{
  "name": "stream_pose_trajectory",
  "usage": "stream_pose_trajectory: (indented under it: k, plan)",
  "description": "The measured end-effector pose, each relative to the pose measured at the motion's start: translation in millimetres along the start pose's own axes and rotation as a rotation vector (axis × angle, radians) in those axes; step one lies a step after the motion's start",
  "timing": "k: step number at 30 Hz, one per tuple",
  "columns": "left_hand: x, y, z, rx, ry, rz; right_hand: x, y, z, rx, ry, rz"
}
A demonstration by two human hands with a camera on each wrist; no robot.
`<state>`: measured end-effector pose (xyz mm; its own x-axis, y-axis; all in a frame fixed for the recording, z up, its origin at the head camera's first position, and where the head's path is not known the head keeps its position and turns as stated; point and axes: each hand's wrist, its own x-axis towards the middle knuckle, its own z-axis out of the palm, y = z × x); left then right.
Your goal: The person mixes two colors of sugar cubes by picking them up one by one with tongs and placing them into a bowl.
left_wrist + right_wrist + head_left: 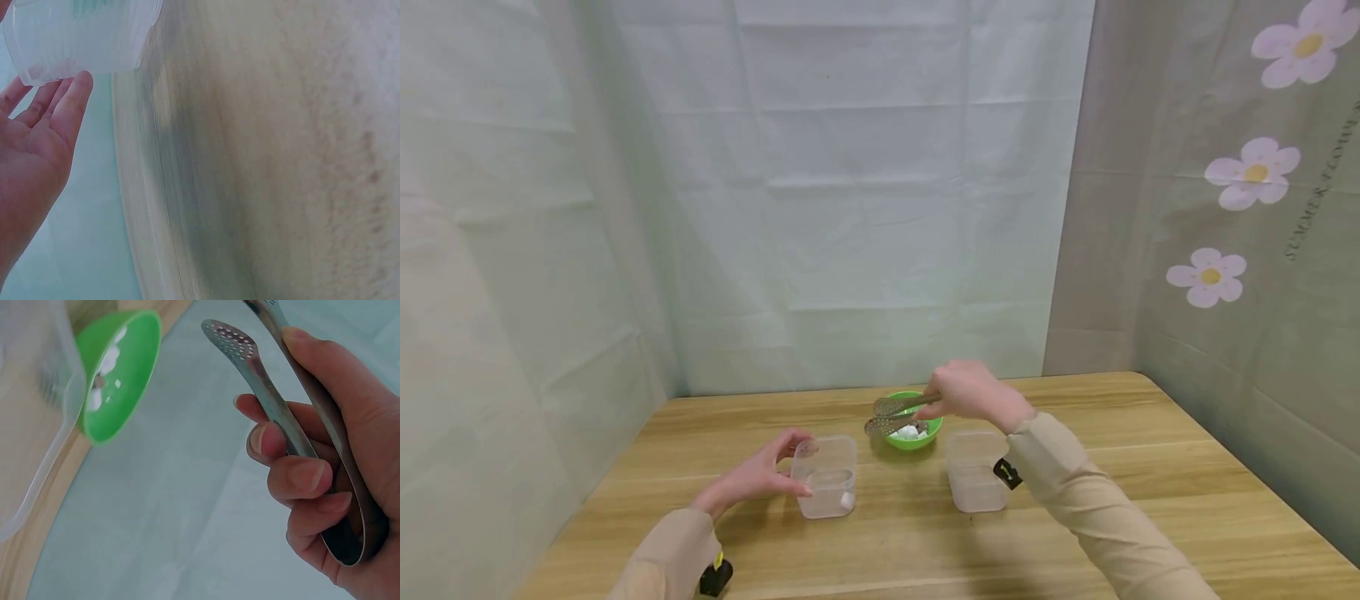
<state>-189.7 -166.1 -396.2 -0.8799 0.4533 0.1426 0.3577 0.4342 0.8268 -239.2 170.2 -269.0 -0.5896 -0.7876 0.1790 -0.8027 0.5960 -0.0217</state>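
Observation:
My left hand (760,475) holds the left clear plastic container (837,452) at its left side, thumb near the front and fingers farther back. One white piece (847,501) lies inside, in its near right corner. In the left wrist view, my fingertips touch the container's wall (81,47). My right hand (973,390) grips metal tongs (270,392), whose perforated ends stand apart with nothing visible between them. In the head view, those ends are over a green bowl (912,444) that holds white pieces (910,432) and some brownish ones.
A second clear plastic container (976,497) stands on the right, partly under my right forearm. Everything rests on a wood-grain table (880,550). Pale cloth (865,208) hangs behind it and on both sides, with printed flowers on the right.

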Motion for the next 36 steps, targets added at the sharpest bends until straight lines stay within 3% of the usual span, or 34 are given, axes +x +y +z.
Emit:
stream_pose_trajectory:
  k: [11,21,31,36]
  plan:
    - [-1.0,-1.0,0.1,0.017,0.003,0.008,20.2,-34.1,4.4,-0.102,-0.058,-0.055]
    - [-0.9,0.1,0.2,0.01,0.001,0.013,41.4,-65.0,4.0,-0.198,-0.124,-0.024]
    - [-1.0,-1.4,-0.7,-0.012,-0.01,-0.008,66.7,-83.3,11.1,-0.268,-0.244,-0.031]
    - [0.6,-3.1,-2.2,-0.015,-0.02,-0.007,75.9,-94.4,12.4,-0.373,-0.268,-0.043]
